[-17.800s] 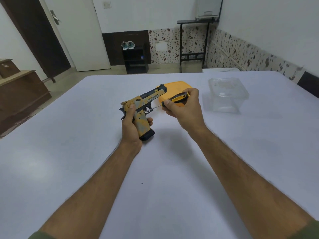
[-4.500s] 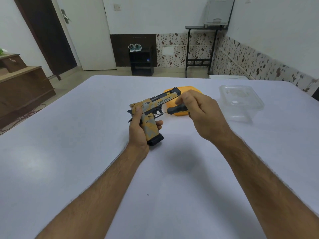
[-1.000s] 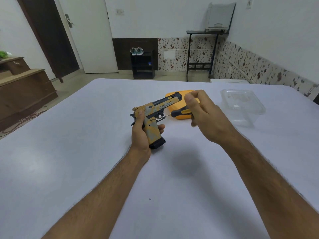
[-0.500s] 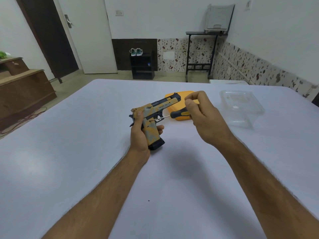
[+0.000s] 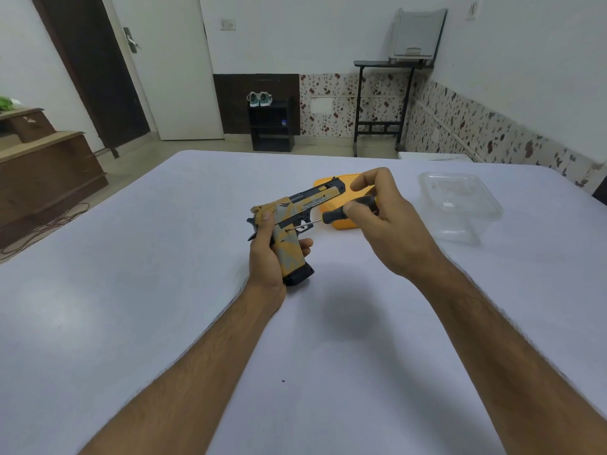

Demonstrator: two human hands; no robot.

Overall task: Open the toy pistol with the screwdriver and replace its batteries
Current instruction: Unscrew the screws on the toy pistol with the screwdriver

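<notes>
The orange-and-grey camouflage plastic toy pistol [image 5: 293, 221] was held above the middle of the white cloth-covered table [image 5: 164, 290], nearer its far edge than its near one, its barrel pointing toward the far right. The left hand [image 5: 271, 254] gripped its handle, fingers curled round the front and thumb lying up along the rear of the slide. The black-and-yellow-handled screwdriver [image 5: 341, 214] had its thin metal shaft laid against the frame just above the grip, its tip at a small dark spot there. The right hand [image 5: 382, 221] pinched the handle between thumb and curled fingers, with the forefinger lifted clear and bent. Bare cloth lay on all sides of both hands, widest toward the near edge and the left edge. Just behind the pistol, an orange plastic lid [image 5: 345, 208] lay flat on the table, partly hidden by the hand. A clear square plastic container [image 5: 460, 205] stood toward the far right corner, well apart from the hands.
</notes>
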